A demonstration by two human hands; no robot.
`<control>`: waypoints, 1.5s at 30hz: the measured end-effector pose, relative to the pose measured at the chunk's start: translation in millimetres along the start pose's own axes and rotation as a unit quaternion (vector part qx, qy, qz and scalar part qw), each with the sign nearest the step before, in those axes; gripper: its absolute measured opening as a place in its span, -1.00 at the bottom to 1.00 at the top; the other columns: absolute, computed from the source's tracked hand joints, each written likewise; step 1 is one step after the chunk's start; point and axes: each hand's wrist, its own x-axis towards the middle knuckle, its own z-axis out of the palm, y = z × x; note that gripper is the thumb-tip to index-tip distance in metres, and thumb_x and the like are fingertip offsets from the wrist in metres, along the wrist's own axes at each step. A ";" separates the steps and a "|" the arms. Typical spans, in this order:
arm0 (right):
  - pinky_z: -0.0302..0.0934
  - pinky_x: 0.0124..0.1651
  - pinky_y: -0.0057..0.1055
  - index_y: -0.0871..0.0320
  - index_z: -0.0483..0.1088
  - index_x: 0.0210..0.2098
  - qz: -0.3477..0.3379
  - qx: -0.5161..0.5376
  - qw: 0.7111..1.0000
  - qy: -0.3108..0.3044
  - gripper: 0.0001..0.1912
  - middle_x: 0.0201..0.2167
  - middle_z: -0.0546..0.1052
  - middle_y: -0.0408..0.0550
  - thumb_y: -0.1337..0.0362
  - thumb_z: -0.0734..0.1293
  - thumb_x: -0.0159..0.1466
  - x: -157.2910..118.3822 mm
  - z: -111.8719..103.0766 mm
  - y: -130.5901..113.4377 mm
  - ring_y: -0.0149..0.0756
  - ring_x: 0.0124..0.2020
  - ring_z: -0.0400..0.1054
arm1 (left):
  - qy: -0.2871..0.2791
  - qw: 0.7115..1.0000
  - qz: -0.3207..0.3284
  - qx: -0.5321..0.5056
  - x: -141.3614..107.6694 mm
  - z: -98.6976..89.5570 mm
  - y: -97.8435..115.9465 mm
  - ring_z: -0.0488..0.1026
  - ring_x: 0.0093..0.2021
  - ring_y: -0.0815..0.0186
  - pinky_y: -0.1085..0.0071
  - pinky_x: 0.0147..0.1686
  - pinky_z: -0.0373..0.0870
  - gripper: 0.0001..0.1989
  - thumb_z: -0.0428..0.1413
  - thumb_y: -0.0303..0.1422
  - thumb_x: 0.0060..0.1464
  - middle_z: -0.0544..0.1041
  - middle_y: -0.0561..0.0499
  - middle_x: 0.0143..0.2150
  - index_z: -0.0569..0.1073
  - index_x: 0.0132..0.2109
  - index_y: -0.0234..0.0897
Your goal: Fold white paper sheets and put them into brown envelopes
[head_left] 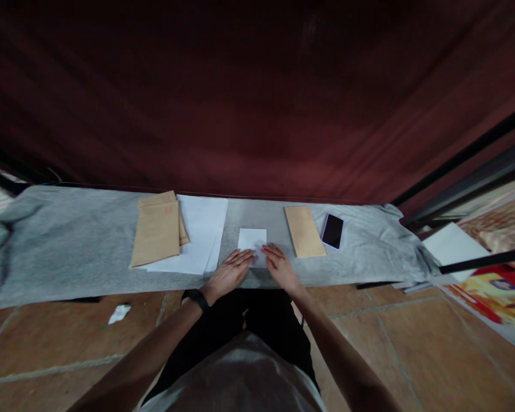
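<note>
A small white rectangle of folded paper (252, 237) lies on the grey cloth in front of me. My left hand (230, 273) rests flat with its fingers stretched over the paper's lower left part. From the other side my right hand (278, 266) lies with extended fingers on its lower right part. Neither hand grips anything; both press or rest on the paper. To the right of it is a brown envelope (304, 232). On the left, several brown envelopes (157, 234) overlap white sheets (199, 229).
A dark-screened phone (332, 231) lies right of the single envelope. Grey cloth (77, 240) covers the long narrow surface, with a dark red wall (240, 114) behind it. A white scrap (119, 313) is on the tiled floor; a red and yellow box (498, 297) stands at far right.
</note>
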 end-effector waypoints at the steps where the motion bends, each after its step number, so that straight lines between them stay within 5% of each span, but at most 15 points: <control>1: 0.08 0.41 -0.16 0.02 0.39 0.23 -0.017 -0.006 1.000 -0.013 -0.54 0.25 0.44 -0.08 0.37 0.15 0.41 7.2 0.5 -2.9 -0.34 0.30 0.26 | 0.001 1.000 0.005 0.005 -0.6 -0.4 0.8 0.26 0.36 0.29 0.14 0.40 0.10 -0.57 -0.07 -0.47 0.30 0.37 -0.09 0.34 0.37 0.26 -0.20; 7: -0.01 0.44 -0.25 0.05 0.30 0.29 -0.086 -0.094 0.986 -0.104 -0.57 0.36 0.29 -0.12 0.23 0.10 0.50 44.5 22.0 -11.1 -0.37 0.39 0.11 | 0.012 0.999 -0.004 0.030 -5.7 4.8 6.8 0.36 0.30 0.25 0.11 0.41 0.09 -0.65 0.00 -0.51 0.27 0.51 -0.12 0.20 0.47 0.15 -0.25; 14: -0.09 0.45 -0.12 0.04 0.17 0.37 -0.058 -0.168 0.981 -0.084 -0.51 0.43 0.14 -0.05 0.18 0.14 0.48 72.2 32.2 8.6 -0.23 0.43 0.03 | 0.009 1.000 -0.022 0.009 -4.2 3.7 7.5 0.32 0.33 0.29 0.13 0.39 0.13 -0.62 -0.04 -0.44 0.32 0.44 -0.06 0.29 0.44 0.21 -0.19; 21: 0.01 0.39 -0.21 0.07 0.25 0.33 -0.002 -0.158 0.981 -0.115 -0.52 0.35 0.30 -0.03 0.26 0.19 0.44 99.4 15.3 14.4 -0.25 0.34 0.18 | 0.010 1.000 -0.023 0.004 -5.4 2.7 7.6 0.29 0.35 0.29 0.12 0.38 0.13 -0.63 -0.07 -0.43 0.34 0.41 -0.04 0.31 0.43 0.21 -0.17; 30: 0.28 0.11 -0.24 0.05 0.56 -0.07 0.072 -0.145 0.979 -0.127 -0.74 0.00 0.55 0.02 0.37 0.36 0.26 137.0 1.0 -1.3 -0.16 -0.01 0.44 | 0.018 1.000 -0.020 0.014 -5.6 2.0 9.8 0.28 0.35 0.27 0.11 0.39 0.12 -0.64 -0.09 -0.42 0.37 0.43 -0.04 0.30 0.43 0.20 -0.19; 35: 0.33 -0.05 -0.39 0.11 0.55 -0.15 0.057 -0.115 0.987 -0.092 -0.79 -0.13 0.58 -0.05 0.41 0.30 0.31 153.1 -32.3 -13.7 -0.26 -0.14 0.48 | 0.053 0.998 -0.036 0.025 -7.8 1.8 11.8 0.24 0.37 0.22 0.08 0.40 0.09 -0.64 -0.08 -0.41 0.36 0.40 -0.10 0.31 0.41 0.21 -0.25; 40: 0.29 0.05 -0.40 0.18 0.44 -0.05 -0.031 -0.035 0.998 0.045 -0.77 -0.10 0.54 -0.03 0.36 0.17 0.43 136.6 -71.8 -28.2 -0.29 -0.03 0.42 | 0.099 0.993 -0.054 0.027 -9.7 6.1 13.9 0.34 0.27 0.13 0.08 0.31 0.26 -0.68 -0.05 -0.44 0.31 0.49 -0.17 0.16 0.46 0.12 -0.29; 45: 0.26 0.17 -0.31 0.15 0.42 -0.03 -0.080 -0.108 0.991 0.013 -0.72 0.02 0.52 -0.02 0.51 0.19 0.36 66.7 -47.5 -36.0 -0.25 0.06 0.38 | 0.112 0.993 -0.039 0.020 -13.4 10.2 13.0 0.46 0.06 0.14 0.13 0.12 0.41 -0.74 -0.03 -0.47 0.29 0.54 -0.15 0.01 0.49 0.01 -0.27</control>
